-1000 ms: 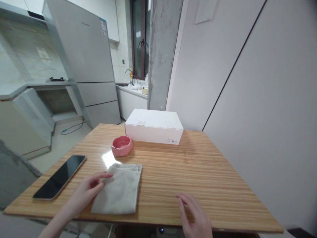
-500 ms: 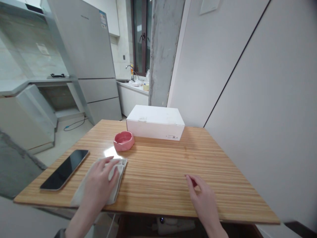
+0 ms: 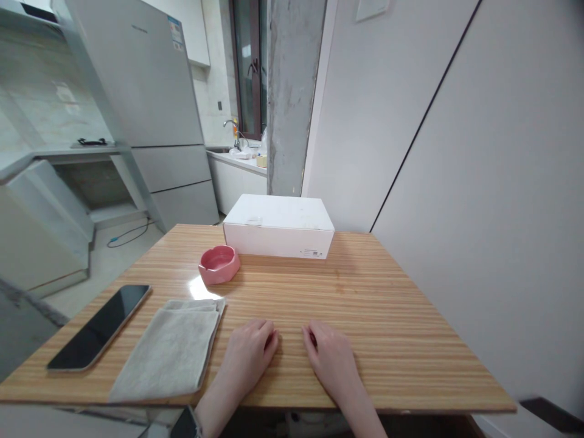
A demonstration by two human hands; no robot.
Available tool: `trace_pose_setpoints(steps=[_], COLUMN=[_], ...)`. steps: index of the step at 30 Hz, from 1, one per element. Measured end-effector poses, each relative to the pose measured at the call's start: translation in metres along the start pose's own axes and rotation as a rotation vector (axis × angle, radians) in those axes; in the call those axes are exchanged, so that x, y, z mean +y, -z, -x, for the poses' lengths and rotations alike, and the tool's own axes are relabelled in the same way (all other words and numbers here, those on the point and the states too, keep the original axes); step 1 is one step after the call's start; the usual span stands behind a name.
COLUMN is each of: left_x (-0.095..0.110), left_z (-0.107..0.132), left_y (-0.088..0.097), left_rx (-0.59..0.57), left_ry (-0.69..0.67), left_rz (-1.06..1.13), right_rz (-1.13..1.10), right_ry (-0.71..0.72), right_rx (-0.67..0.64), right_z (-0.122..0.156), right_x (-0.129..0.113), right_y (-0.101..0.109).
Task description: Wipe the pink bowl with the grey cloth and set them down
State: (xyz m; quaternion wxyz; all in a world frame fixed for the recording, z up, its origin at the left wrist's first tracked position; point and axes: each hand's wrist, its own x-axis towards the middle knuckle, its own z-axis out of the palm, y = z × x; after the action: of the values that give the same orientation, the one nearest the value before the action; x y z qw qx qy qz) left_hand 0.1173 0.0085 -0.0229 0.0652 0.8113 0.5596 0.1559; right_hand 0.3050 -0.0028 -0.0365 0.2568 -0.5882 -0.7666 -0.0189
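Observation:
My left hand (image 3: 252,351) rests on the wooden table, loosely curled with nothing in it. A folded grey cloth (image 3: 171,353) lies flat just to its left, apart from the fingers. My right hand (image 3: 329,351) sits a short way to the right, also curled closed and holding nothing. Left of the cloth is a black phone (image 3: 100,328), screen up. Behind the cloth stands a pink ashtray (image 3: 219,265) with notches in its rim.
A closed white box (image 3: 278,234) stands at the back of the table (image 3: 392,328). On the right rises a white panel wall (image 3: 493,201). A refrigerator (image 3: 168,109), a sink counter (image 3: 237,173) and a concrete pillar (image 3: 292,97) are beyond the table.
My left hand has left the cloth and moved right onto the bare tabletop, its fingers now curled. My right hand has shifted left, nearer to it. The view has turned slightly right.

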Motion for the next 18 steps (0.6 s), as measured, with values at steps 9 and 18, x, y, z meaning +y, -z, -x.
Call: trace_pose_setpoints(steps=[9,18], left_x=[-0.0001,0.0015], left_z=[-0.0016,-0.0006], left_y=[-0.0001,0.0029], left_rx=[-0.01,-0.011], left_ry=[0.023,0.028], left_rz=[0.025,0.026], right_rz=[0.097,0.029], right_ry=[0.007,-0.054], right_rx=[-0.078,-0.117], right_z=[0.0019,0.0011], right_x=[-0.0022,-0.0004], right_y=[-0.0002,0.0006])
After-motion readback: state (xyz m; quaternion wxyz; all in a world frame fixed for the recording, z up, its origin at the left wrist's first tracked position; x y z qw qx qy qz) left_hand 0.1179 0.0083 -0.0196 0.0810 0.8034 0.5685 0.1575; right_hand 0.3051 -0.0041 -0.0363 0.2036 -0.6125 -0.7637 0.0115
